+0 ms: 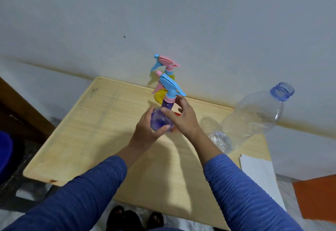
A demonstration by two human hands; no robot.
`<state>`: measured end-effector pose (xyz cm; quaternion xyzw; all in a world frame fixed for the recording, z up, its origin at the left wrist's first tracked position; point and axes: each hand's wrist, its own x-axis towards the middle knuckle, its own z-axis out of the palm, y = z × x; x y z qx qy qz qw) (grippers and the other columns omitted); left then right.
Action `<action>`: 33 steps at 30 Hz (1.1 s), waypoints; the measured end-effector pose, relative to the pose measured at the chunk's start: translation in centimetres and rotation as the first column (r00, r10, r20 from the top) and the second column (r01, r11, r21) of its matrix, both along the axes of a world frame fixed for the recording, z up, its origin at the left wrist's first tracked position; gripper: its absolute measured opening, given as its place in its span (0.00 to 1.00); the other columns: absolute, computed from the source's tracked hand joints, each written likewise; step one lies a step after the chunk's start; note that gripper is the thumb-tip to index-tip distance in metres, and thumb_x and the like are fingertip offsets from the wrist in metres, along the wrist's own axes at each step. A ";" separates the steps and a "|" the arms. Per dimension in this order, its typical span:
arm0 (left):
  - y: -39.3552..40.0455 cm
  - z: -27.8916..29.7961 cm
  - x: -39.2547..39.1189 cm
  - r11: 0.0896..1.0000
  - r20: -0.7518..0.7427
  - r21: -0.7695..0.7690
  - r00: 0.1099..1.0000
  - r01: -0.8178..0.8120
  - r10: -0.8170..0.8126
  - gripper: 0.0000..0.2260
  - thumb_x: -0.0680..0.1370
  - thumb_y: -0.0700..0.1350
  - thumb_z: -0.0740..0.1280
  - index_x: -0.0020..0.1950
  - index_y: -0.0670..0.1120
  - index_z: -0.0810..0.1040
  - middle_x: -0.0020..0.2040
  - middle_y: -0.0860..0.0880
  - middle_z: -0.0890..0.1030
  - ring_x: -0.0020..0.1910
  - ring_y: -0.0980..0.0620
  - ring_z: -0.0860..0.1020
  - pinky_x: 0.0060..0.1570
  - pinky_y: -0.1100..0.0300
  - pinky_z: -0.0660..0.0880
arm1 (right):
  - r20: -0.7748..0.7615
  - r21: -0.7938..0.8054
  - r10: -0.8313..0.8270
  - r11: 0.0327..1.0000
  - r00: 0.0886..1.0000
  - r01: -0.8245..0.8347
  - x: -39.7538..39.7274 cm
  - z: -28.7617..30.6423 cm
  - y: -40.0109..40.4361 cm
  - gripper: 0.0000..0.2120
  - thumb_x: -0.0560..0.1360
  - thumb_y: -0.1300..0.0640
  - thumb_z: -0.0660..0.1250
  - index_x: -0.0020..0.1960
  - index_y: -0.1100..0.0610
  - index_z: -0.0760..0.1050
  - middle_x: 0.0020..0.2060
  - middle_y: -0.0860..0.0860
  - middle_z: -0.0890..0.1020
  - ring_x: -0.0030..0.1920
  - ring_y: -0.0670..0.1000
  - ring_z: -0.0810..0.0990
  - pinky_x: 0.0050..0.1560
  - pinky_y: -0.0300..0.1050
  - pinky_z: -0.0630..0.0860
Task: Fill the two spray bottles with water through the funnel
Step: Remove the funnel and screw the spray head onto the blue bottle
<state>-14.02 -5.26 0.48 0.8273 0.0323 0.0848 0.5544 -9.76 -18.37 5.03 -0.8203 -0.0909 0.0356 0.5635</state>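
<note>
Translucent purple plastic spray bottle [160, 121] with blue trigger head and pink collar, held upright just above the middle of the light wooden tabletop [91, 130]. Left hand [147, 132] cupped round the rounded body, fingers curled, thumb across the front. Right hand [183, 118] on the far side, thumb on the bottle's shoulder, fingertips up near the pink collar, gripping. Behind it, translucent yellow plastic spray bottle [163, 92] with pink trigger head and blue nozzle, upright at the table's back edge, partly hidden. Bit of red-orange plastic [177, 114] peeking between bottle and right hand, cannot tell what. Large clear plastic water bottle [254, 119] with blue neck ring, uncapped, standing at the right of the table, apparently empty. No label or writing readable on anything. White paper sheet [258, 172] at the table's right front corner. Orange flat object [318, 198] lower right, off the table. Plain pale grey wall [163, 21] behind. Dark wooden furniture [21, 114] at left. Blue ribbed sleeves [81, 194] on both arms.
</note>
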 end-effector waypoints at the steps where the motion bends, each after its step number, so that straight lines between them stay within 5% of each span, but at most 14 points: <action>1: 0.3 0.2 0.3 0.999 0.004 -0.008 0.999 -0.034 0.034 0.40 0.61 0.62 0.66 0.69 0.45 0.67 0.54 0.65 0.71 0.53 0.67 0.69 0.48 0.82 0.61 | 0.019 -0.046 0.003 0.999 1.000 -0.002 0.0 -0.5 0.3 0.26 0.70 0.50 0.71 0.66 0.53 0.71 0.60 0.48 0.78 0.56 0.46 0.76 0.54 0.29 0.70; 6: 3.1 0.7 2.5 0.994 0.022 0.069 0.996 -0.085 0.083 0.36 0.68 0.47 0.76 0.71 0.42 0.64 0.63 0.49 0.73 0.57 0.56 0.71 0.51 0.74 0.62 | 0.032 -0.087 -0.028 0.996 0.999 0.031 0.7 -1.2 3.4 0.24 0.73 0.55 0.70 0.68 0.56 0.71 0.65 0.52 0.75 0.65 0.48 0.73 0.66 0.38 0.66; 12: 7.9 0.5 5.6 0.989 -0.052 0.137 0.998 0.051 -0.044 0.38 0.66 0.46 0.78 0.72 0.44 0.63 0.62 0.52 0.73 0.59 0.55 0.72 0.52 0.71 0.65 | 0.030 -0.112 -0.045 0.993 0.999 0.048 3.3 -2.0 7.3 0.24 0.74 0.56 0.69 0.69 0.57 0.69 0.66 0.52 0.74 0.66 0.48 0.72 0.63 0.31 0.62; 17: 11.0 0.1 9.3 0.989 -0.091 0.140 0.995 0.048 -0.035 0.34 0.65 0.41 0.77 0.69 0.45 0.67 0.54 0.57 0.72 0.51 0.57 0.72 0.41 0.82 0.64 | 0.038 -0.122 -0.105 0.986 0.994 0.109 6.4 -3.5 10.8 0.23 0.75 0.59 0.68 0.69 0.58 0.70 0.66 0.53 0.75 0.66 0.50 0.72 0.61 0.29 0.61; 21: 13.0 -1.5 12.2 0.991 -0.112 0.124 0.993 0.049 -0.035 0.34 0.64 0.46 0.78 0.66 0.49 0.69 0.52 0.57 0.75 0.48 0.56 0.75 0.44 0.68 0.68 | 0.029 -0.152 -0.126 0.980 0.992 0.129 9.0 -5.1 13.5 0.28 0.72 0.47 0.64 0.69 0.57 0.70 0.65 0.53 0.76 0.65 0.51 0.73 0.60 0.33 0.64; 23: 13.7 -2.2 13.4 0.992 -0.118 0.108 0.992 0.062 -0.049 0.29 0.63 0.52 0.76 0.62 0.55 0.71 0.48 0.61 0.78 0.44 0.61 0.77 0.42 0.70 0.70 | 0.025 -0.173 -0.140 0.975 0.990 0.142 10.2 -5.9 14.4 0.32 0.69 0.42 0.60 0.69 0.57 0.70 0.65 0.52 0.76 0.65 0.50 0.73 0.62 0.35 0.64; 26: 14.2 -3.4 14.8 0.994 -0.133 0.064 0.988 0.090 -0.081 0.22 0.68 0.49 0.75 0.57 0.58 0.70 0.46 0.60 0.79 0.43 0.68 0.76 0.40 0.76 0.68 | 0.020 -0.183 -0.167 0.969 0.986 0.168 11.5 -7.0 15.3 0.28 0.72 0.48 0.62 0.70 0.57 0.69 0.66 0.52 0.74 0.66 0.51 0.71 0.64 0.35 0.63; 33: 14.5 -6.4 17.2 0.993 -0.145 0.049 0.984 0.107 -0.099 0.34 0.72 0.45 0.72 0.74 0.52 0.59 0.62 0.55 0.76 0.55 0.56 0.75 0.44 0.77 0.66 | 0.074 -0.207 -0.197 0.956 0.978 0.208 13.0 -8.3 15.7 0.26 0.73 0.52 0.62 0.70 0.58 0.68 0.67 0.54 0.74 0.67 0.52 0.71 0.69 0.45 0.66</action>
